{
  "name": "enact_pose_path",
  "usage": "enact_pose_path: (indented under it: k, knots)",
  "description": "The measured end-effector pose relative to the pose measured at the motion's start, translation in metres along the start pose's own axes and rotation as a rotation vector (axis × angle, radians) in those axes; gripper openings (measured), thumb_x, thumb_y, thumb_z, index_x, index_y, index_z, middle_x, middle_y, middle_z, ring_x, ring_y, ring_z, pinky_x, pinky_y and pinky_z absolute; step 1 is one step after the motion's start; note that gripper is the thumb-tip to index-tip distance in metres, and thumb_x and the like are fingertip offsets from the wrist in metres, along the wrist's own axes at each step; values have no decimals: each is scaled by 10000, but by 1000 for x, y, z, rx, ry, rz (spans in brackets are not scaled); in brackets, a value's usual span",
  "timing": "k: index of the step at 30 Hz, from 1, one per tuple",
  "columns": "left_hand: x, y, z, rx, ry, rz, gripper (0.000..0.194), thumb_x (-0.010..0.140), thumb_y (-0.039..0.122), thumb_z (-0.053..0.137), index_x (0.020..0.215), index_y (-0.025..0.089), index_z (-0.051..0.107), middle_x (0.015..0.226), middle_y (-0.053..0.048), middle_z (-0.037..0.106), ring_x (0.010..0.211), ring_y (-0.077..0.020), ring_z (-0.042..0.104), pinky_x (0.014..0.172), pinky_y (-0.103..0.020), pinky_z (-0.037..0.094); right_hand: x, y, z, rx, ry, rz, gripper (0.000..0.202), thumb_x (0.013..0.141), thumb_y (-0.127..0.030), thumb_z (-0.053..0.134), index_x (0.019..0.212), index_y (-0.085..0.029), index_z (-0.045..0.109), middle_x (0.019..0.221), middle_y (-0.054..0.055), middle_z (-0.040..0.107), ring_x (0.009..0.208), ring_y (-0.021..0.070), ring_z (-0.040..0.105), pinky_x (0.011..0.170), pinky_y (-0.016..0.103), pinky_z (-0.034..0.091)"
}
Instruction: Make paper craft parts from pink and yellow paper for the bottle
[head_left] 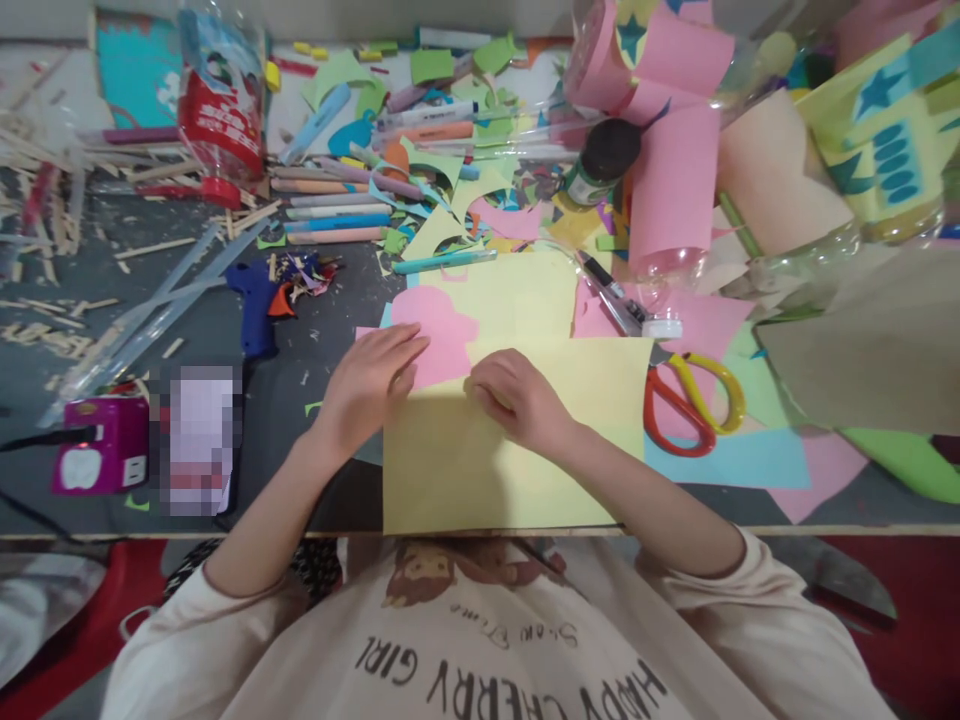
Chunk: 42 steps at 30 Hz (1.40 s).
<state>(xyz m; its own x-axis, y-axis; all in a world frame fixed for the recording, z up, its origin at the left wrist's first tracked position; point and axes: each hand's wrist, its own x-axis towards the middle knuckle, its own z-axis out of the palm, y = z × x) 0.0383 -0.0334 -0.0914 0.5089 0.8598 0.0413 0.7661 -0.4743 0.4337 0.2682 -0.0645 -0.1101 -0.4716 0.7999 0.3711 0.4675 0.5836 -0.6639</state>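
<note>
A pale yellow sheet (450, 480) lies at the table's front edge, with another yellow sheet (525, 295) behind it. On them rests a cut pink paper piece (439, 335) with a curved outline. My left hand (371, 385) lies over the pink piece's left side, fingers stretched to the right and fairly flat. Just right of the pink piece, my right hand (517, 400) is over the yellow paper with its fingers curled in; whatever they hold, if anything, is hidden.
Red and yellow scissors (679, 405) lie to the right. At left are a blue glue gun (255, 305), a phone (201, 440) and a purple box (101, 445). Markers, paper scraps, a black-lidded jar (607, 155) and pink-wrapped bottles (671, 190) crowd the back.
</note>
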Motion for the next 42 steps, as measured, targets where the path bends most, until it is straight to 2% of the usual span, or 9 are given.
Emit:
enact_pose_path:
  k: [3, 6, 10, 18, 22, 27, 33, 36, 42]
  knots:
    - [-9, 8, 3, 99, 46, -1, 346, 970, 202, 394, 1200, 157, 649, 1378, -131, 609, 1272, -267, 575, 1048, -446, 479, 0, -2, -1, -14, 12, 19, 208, 892, -96, 422, 768, -228, 526, 720, 43, 638, 693, 185, 587, 664, 356, 507]
    - [-25, 28, 8, 127, -23, 80, 351, 987, 206, 385, 1277, 192, 584, 1333, -107, 640, 1221, -240, 608, 1018, -425, 508, -2, -1, 2, -8, -4, 25, 166, 880, -119, 444, 873, -223, 573, 903, 78, 712, 869, 220, 649, 790, 411, 530]
    - [-39, 48, 22, 225, -35, 123, 463, 993, 297, 418, 1416, 112, 447, 1417, -202, 551, 1303, -306, 545, 1045, -437, 495, -5, 5, 5, -21, -34, 29, 232, 903, -165, 457, 1080, -215, 598, 1044, 103, 734, 1079, 264, 643, 919, 478, 516]
    - [-32, 21, 31, 222, -48, 103, 509, 989, 322, 419, 1456, 122, 381, 1498, -221, 451, 1444, -339, 382, 1150, -500, 389, -5, 5, 5, 43, -80, 51, 224, 937, -188, 428, 1070, -231, 603, 1048, 98, 734, 1016, 240, 674, 911, 473, 533]
    - [-28, 16, 30, 202, -61, 87, 534, 977, 319, 453, 1460, 103, 381, 1541, -244, 388, 1463, -359, 342, 1158, -527, 371, -2, 9, -2, 42, 27, 150, 214, 949, -231, 446, 1064, -237, 626, 1083, 99, 732, 1045, 249, 671, 931, 486, 533]
    - [-27, 18, 33, 237, -30, 81, 526, 980, 332, 454, 1438, 80, 402, 1520, -264, 407, 1447, -375, 367, 1153, -531, 383, 3, 31, -36, -249, 306, 362, 230, 946, -234, 440, 1094, -247, 615, 1142, 110, 696, 1100, 268, 637, 970, 514, 510]
    - [-29, 26, 38, 216, 25, 106, 500, 997, 317, 402, 1446, 98, 363, 1392, -243, 541, 1356, -335, 496, 1101, -511, 447, -1, 63, -69, -532, 308, 541, 314, 898, -157, 426, 1152, -174, 610, 1091, 152, 682, 1084, 312, 613, 955, 557, 490]
    - [-31, 30, 40, 243, 33, 95, 486, 989, 309, 438, 1442, 143, 373, 1432, -226, 511, 1399, -333, 450, 1123, -508, 429, -5, 74, -68, -567, 290, 562, 304, 869, -155, 475, 1119, -148, 649, 1012, 150, 682, 990, 308, 636, 885, 526, 520]
    - [-33, 32, 41, 244, 43, 112, 512, 980, 284, 474, 1444, 96, 368, 1477, -265, 457, 1423, -364, 411, 1120, -519, 428, -9, 81, -64, -546, 464, 483, 197, 879, -226, 563, 1006, -205, 712, 923, 97, 625, 900, 260, 623, 815, 461, 544]
